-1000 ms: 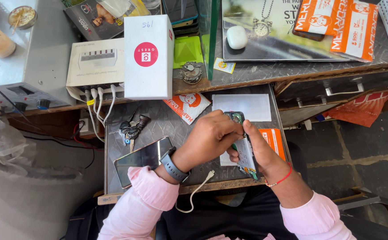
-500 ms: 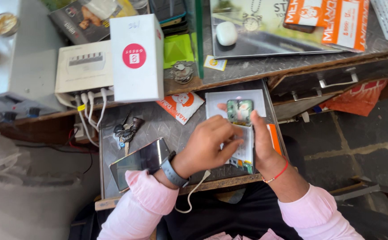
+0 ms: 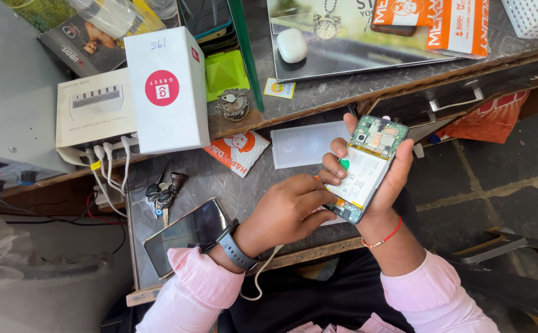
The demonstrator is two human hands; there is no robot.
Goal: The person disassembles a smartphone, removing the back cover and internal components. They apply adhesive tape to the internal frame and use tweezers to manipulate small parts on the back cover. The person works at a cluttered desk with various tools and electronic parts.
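Cradling an opened phone (image 3: 368,165) above the tabletop (image 3: 219,185), the right hand (image 3: 385,179) wraps its edges; the left hand (image 3: 287,213) pinches a green pick (image 3: 344,164) against it.

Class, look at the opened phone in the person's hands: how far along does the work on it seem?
Done: the opened phone has its back cover off, circuit board and white battery exposed. In hand: the right hand cradles it while the left hand works a green pick at the battery's edge. Left: the battery is not yet out, and no cover is refitted.
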